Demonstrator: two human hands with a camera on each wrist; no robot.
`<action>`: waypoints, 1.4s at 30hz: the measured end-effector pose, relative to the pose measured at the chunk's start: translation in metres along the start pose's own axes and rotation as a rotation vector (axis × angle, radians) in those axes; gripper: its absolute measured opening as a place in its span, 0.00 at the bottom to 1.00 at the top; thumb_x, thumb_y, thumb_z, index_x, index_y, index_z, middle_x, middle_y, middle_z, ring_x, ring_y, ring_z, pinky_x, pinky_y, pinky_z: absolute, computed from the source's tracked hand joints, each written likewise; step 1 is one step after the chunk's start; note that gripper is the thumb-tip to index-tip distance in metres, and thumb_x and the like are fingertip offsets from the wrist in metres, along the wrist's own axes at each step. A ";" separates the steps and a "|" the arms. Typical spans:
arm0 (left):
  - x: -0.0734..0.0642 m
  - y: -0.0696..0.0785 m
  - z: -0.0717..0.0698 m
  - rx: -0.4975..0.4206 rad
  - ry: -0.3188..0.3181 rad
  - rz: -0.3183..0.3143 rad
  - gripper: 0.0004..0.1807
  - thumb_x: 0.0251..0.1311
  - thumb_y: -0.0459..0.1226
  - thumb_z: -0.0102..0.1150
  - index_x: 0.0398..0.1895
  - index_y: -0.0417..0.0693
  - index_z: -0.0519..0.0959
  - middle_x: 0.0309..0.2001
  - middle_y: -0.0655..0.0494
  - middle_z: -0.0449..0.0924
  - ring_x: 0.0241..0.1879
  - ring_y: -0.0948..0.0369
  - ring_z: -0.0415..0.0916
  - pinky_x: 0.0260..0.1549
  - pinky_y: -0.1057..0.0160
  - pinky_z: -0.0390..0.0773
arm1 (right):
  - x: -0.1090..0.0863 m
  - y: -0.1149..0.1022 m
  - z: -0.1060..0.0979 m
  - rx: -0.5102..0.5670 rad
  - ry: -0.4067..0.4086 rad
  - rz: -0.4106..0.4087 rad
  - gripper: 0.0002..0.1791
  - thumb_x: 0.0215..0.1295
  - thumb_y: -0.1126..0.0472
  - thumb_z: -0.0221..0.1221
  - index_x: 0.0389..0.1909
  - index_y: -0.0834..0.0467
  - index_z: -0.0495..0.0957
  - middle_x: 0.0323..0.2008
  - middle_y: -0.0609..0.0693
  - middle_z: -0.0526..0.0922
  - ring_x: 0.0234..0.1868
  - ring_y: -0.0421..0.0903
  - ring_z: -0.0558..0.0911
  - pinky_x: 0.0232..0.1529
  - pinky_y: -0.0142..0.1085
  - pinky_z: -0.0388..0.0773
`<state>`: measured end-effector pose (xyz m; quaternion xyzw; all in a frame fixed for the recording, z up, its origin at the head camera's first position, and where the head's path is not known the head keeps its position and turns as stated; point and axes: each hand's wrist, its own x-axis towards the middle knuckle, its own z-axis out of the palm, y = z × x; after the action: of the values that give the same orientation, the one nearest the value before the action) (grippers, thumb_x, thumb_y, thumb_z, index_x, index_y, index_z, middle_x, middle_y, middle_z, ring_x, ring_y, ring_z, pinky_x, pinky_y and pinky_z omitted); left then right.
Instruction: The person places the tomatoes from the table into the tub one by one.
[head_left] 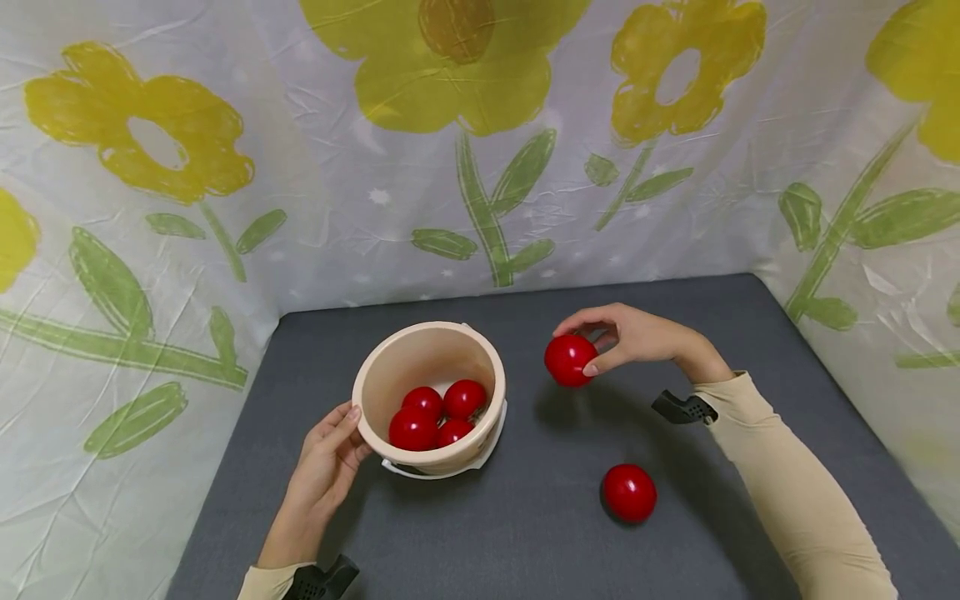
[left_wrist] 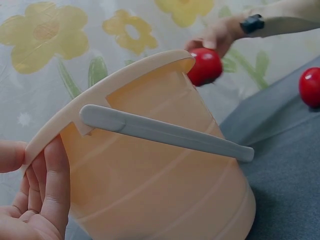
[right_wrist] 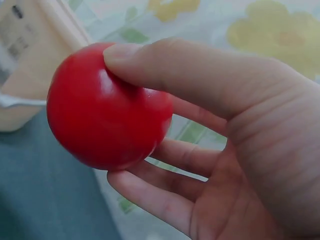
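Note:
A cream bucket (head_left: 427,327) stands on the grey table with several red balls (head_left: 431,417) inside. My left hand (head_left: 354,433) grips its near-left rim, thumb on the edge and fingers along the outer wall (left_wrist: 165,170). The bucket's grey handle (left_wrist: 165,131) lies folded against its side. To the right of the bucket, my right hand (head_left: 581,348) pinches a red ball (head_left: 570,360) between thumb and fingers, a little above the table. In the right wrist view the ball (right_wrist: 100,115) fills the grip. Another red ball (head_left: 629,492) lies loose on the table nearer to me.
The grey table (head_left: 525,542) is walled by a white cloth with yellow flowers (head_left: 450,167) at the back and both sides. Bare surface lies to the front and right of the bucket.

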<state>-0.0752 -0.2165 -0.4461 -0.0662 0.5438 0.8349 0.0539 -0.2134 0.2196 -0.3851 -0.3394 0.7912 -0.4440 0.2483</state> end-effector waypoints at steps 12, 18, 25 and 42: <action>0.001 -0.001 -0.001 -0.014 -0.004 0.008 0.09 0.74 0.36 0.47 0.52 0.43 0.72 0.43 0.58 0.82 0.38 0.65 0.81 0.35 0.70 0.85 | 0.063 -0.047 -0.015 0.025 -0.095 -0.051 0.33 0.56 0.62 0.70 0.65 0.57 0.72 0.63 0.55 0.76 0.58 0.53 0.77 0.53 0.42 0.83; 0.000 -0.001 -0.001 -0.020 -0.005 0.013 0.09 0.74 0.35 0.47 0.51 0.44 0.72 0.44 0.57 0.82 0.38 0.65 0.81 0.35 0.69 0.85 | 0.099 -0.065 -0.008 0.037 -0.169 -0.138 0.32 0.56 0.63 0.69 0.64 0.58 0.72 0.60 0.54 0.77 0.57 0.53 0.77 0.53 0.45 0.84; 0.001 -0.002 -0.001 -0.021 -0.010 0.019 0.08 0.74 0.35 0.47 0.51 0.45 0.73 0.44 0.57 0.81 0.38 0.65 0.81 0.35 0.69 0.85 | 0.132 -0.080 0.006 0.011 -0.260 -0.172 0.31 0.58 0.63 0.67 0.63 0.58 0.72 0.58 0.55 0.78 0.57 0.51 0.77 0.56 0.46 0.81; 0.002 -0.002 -0.001 -0.040 -0.041 0.030 0.09 0.75 0.34 0.45 0.49 0.47 0.76 0.43 0.58 0.82 0.38 0.65 0.81 0.36 0.69 0.85 | 0.188 -0.102 0.035 -0.056 -0.408 -0.211 0.29 0.57 0.59 0.67 0.61 0.55 0.74 0.58 0.49 0.79 0.59 0.46 0.78 0.58 0.40 0.80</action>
<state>-0.0772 -0.2165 -0.4489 -0.0420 0.5268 0.8474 0.0509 -0.2788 0.0201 -0.3300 -0.5097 0.6968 -0.3675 0.3459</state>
